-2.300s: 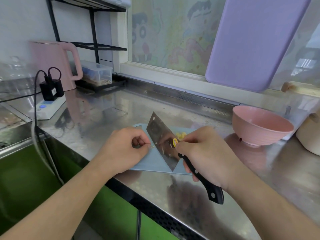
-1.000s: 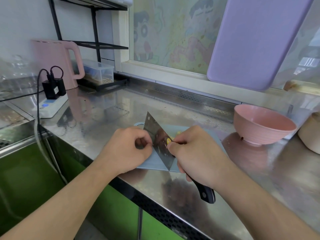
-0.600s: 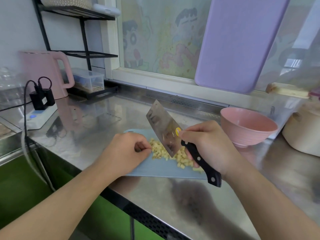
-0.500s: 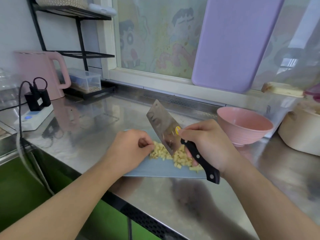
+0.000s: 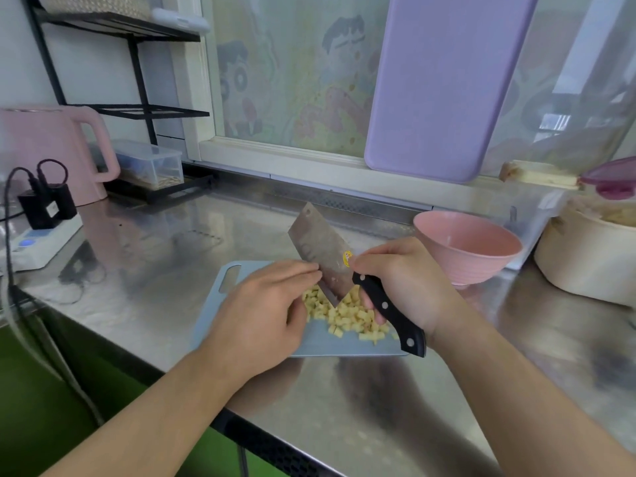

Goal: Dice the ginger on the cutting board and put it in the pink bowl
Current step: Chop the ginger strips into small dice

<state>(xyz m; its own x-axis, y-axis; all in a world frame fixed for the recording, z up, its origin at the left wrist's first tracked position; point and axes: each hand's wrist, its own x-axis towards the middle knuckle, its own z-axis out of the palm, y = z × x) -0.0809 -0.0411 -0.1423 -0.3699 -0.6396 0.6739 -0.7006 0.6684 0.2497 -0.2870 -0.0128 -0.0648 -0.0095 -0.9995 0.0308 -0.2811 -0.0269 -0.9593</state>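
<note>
While the right hand [image 5: 402,280] grips the black handle of the cleaver [image 5: 323,253], the blade tilts up toward 11 o'clock with its lower corner resting among the diced ginger [image 5: 347,313]. The left hand [image 5: 265,311] lies flat with straight fingers, its fingertips [image 5: 311,268] touching the flat of the blade near the edge. It holds nothing.

The ginger sits as a loose heap of small pale-yellow cubes on the blue cutting board [image 5: 320,344], mostly between the two hands and toward the board's 3 o'clock half. The board lies on the steel surface [image 5: 165,270], its handle slot pointing toward 10 o'clock.

The pink bowl [image 5: 468,247] stands upright on the surface at about 2 o'clock from the board, near it but not touching, just beyond the right hand. No ginger shows in the visible part of its interior.

At 9 o'clock, well apart from the board, a pink kettle [image 5: 51,149] stands behind a white power strip [image 5: 38,242] with black plugs. A clear lidded box [image 5: 151,163] rests on the bottom of a black rack [image 5: 137,108] at 10 o'clock. A lilac board [image 5: 440,80] leans against the window at 1 o'clock, and a cream pot [image 5: 588,259] stands at 3 o'clock beside the bowl.
</note>
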